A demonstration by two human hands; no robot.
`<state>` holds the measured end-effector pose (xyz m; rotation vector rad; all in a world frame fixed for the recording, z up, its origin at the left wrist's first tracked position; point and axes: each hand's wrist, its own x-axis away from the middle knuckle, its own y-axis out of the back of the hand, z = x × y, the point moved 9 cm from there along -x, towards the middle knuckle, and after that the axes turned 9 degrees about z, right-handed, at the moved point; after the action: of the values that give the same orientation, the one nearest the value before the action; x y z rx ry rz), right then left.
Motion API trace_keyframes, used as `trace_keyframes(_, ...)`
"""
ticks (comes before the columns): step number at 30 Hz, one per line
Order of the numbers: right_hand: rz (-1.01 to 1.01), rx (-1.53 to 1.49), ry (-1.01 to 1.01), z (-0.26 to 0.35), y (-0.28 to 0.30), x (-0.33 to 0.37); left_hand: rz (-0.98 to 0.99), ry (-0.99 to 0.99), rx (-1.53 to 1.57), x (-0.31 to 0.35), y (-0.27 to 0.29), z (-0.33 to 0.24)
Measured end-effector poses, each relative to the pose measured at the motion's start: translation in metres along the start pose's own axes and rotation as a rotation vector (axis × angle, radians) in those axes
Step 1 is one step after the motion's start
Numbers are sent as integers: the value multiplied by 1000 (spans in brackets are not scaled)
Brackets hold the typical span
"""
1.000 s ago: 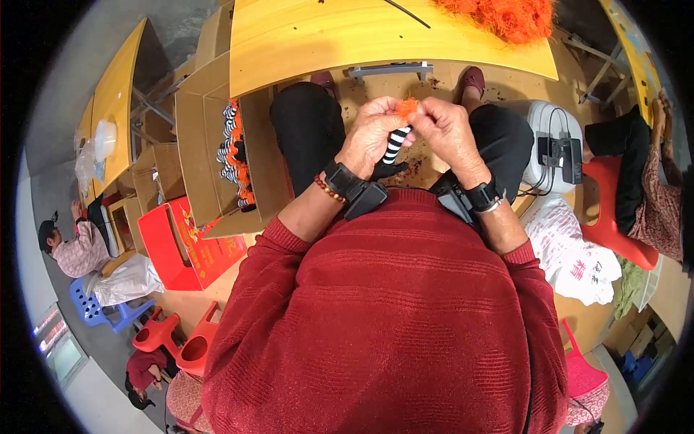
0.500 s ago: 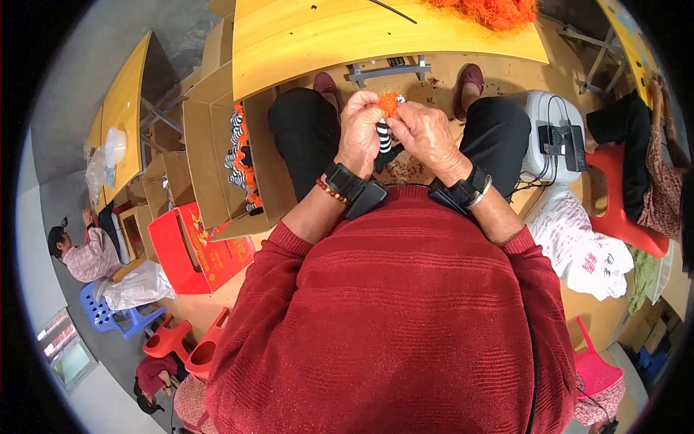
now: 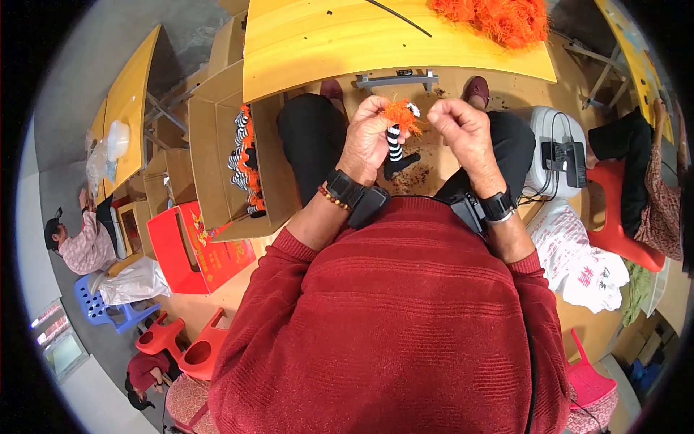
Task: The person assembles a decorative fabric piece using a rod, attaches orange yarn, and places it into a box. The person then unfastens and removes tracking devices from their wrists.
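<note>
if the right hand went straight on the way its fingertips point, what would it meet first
The right hand would probably meet the orange fluff of the striped piece in the left hand, though depth is unclear from this one view.

One red box point(image 3: 228, 260). Below it: two red seats point(image 3: 215, 333), one blue seat point(image 3: 130, 315). To its right: the wearer's two hands point(image 3: 365, 142), one held figure point(image 3: 394, 145), two shoes point(image 3: 477, 90), one red seat point(image 3: 607, 197), one pink seat point(image 3: 591, 383). Above it: heaped figures point(image 3: 251, 179), too overlapped to count.
</note>
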<state>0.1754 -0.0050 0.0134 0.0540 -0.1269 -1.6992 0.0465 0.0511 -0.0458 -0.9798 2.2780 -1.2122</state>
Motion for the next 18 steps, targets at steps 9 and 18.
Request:
trace_keyframes(9,117,181,125,4,-10,-8,82,94,5,0,-10,10)
trace_keyframes(18,201,-371,-131,-20,-4,-2,106,193,39,3,-14,11)
